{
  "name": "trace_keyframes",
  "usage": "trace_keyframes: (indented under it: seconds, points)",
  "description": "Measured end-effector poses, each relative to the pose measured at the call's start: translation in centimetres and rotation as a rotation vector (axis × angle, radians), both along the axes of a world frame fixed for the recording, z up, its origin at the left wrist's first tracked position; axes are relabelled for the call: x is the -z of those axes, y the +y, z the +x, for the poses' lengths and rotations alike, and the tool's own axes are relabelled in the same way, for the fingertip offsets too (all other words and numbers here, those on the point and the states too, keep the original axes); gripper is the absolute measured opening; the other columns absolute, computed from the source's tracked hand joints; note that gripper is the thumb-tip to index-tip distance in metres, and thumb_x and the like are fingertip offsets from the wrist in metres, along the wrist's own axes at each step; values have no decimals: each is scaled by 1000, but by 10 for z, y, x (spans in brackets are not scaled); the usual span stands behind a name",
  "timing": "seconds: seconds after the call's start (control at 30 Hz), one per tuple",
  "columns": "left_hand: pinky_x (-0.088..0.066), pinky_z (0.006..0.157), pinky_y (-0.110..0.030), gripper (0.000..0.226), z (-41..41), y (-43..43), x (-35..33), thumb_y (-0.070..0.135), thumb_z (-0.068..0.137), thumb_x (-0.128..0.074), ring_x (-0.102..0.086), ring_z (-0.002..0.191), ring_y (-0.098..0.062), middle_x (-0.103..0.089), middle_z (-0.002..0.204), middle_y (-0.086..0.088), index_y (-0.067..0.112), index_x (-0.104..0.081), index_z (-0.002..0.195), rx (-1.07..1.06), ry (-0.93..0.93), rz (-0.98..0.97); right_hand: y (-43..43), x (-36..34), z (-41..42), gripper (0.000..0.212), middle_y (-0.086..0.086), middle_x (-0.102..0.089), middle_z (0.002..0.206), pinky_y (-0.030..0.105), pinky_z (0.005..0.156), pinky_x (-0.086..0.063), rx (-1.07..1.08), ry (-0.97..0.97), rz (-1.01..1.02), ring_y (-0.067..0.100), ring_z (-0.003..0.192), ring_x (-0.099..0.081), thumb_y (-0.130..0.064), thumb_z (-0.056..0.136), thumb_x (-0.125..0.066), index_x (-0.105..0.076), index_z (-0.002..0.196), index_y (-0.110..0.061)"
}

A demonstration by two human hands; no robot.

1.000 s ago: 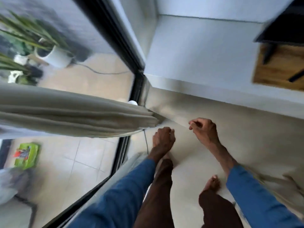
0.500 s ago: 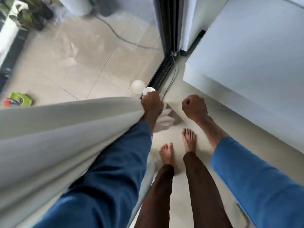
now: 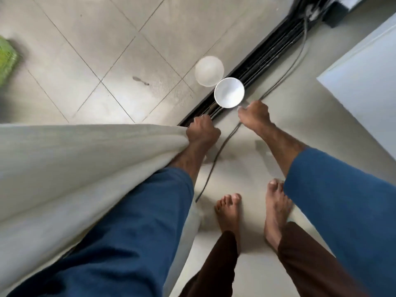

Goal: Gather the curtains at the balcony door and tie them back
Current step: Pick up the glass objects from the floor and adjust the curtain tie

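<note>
The pale beige curtain (image 3: 81,168) sweeps in from the left and drapes over my left forearm. My left hand (image 3: 202,131) is clenched on its bunched edge, just above the black door track (image 3: 270,54). My right hand (image 3: 256,115) is a closed fist a little to the right, apart from the curtain. A small pale bit shows at its fingertips, and I cannot tell what it is. No tie-back is clearly visible.
A white cup (image 3: 229,92) stands on the floor by the track, with its reflection (image 3: 209,70) in the glass. A grey cable (image 3: 216,155) runs along the floor past my bare feet (image 3: 276,211). A white cabinet (image 3: 364,86) stands at right; a green object (image 3: 6,58) lies outside.
The view has tilted further down to the floor. My left hand keeps the curtain and has shifted right along the track; my right fist has moved up toward the cup.
</note>
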State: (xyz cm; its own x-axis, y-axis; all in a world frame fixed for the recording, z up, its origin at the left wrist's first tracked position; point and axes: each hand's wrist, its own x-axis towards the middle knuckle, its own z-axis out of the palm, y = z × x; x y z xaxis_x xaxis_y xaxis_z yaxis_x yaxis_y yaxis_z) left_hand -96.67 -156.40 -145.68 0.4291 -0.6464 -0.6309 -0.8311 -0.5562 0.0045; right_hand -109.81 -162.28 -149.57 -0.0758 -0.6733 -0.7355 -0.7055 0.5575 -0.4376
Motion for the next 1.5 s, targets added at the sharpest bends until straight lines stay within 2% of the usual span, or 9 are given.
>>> trace_keyframes:
  seconds: [0.1,0.2,0.53,0.8,0.93,1.1,1.23,1.37,1.5]
  points:
    - [-47,91,-41,35,5,-10,36,15,83,-56,-59,115,-37,-59,125,-14,7,-57,117,-58,6,-51,-18,41,25,54,19,-75,97,35,61,-58,86,-77,103,26,70,-69,-42,96,-47,-62,121,3]
    - [-45,87,-39,35,8,-18,58,16,83,-56,-59,115,-35,-59,125,-13,8,-56,117,-92,16,-72,-27,68,37,40,14,-72,79,17,35,-38,178,-115,218,14,36,-51,-26,97,-44,-60,118,5]
    - [-48,88,-39,31,-6,-11,29,13,88,-52,-59,114,-34,-57,124,-14,6,-55,119,-125,38,-54,-2,48,13,39,2,-71,64,15,35,-32,173,-105,171,11,41,-46,-12,85,-42,-67,112,-1]
    - [-43,77,-31,24,-42,12,-132,19,94,-52,-62,107,-34,-66,113,-17,3,-65,108,-144,167,-43,36,-109,-44,32,4,-75,63,22,40,-39,210,-118,204,17,45,-53,-21,83,-48,-75,80,-2]
    - [-37,74,-26,32,-72,23,-254,23,99,-46,-63,103,-33,-59,82,-6,23,-45,68,-250,298,-23,48,-240,-80,35,8,-75,65,30,48,-42,273,-157,168,24,52,-56,-25,81,-50,-74,64,-6]
    - [-48,82,-35,2,-109,63,-399,18,94,-50,-53,87,-22,-55,92,-5,17,-51,92,-212,338,-51,83,-412,-119,35,2,-76,68,33,61,-47,375,-163,125,17,55,-60,-27,85,-51,-75,65,-11]
    - [-49,75,-33,16,-124,95,-495,17,90,-52,-63,92,-27,-66,99,-11,6,-58,100,-96,381,-106,126,-519,-137,32,7,-78,76,42,69,-53,447,-185,83,21,65,-63,-25,89,-53,-77,77,-8]
    - [-56,87,-45,26,-124,133,-562,19,92,-49,-68,96,-38,-70,105,-21,4,-64,105,-70,437,-56,191,-595,-146,32,1,-74,64,29,57,-49,590,-198,11,14,55,-61,-25,91,-57,-73,67,-12]
    - [-60,72,-49,23,-121,194,-612,9,86,-47,-70,77,-36,-71,91,-26,-4,-67,90,53,533,-72,275,-649,-142,31,-3,-71,54,16,39,-40,747,-239,-79,3,45,-62,-19,90,-57,-76,68,-6]
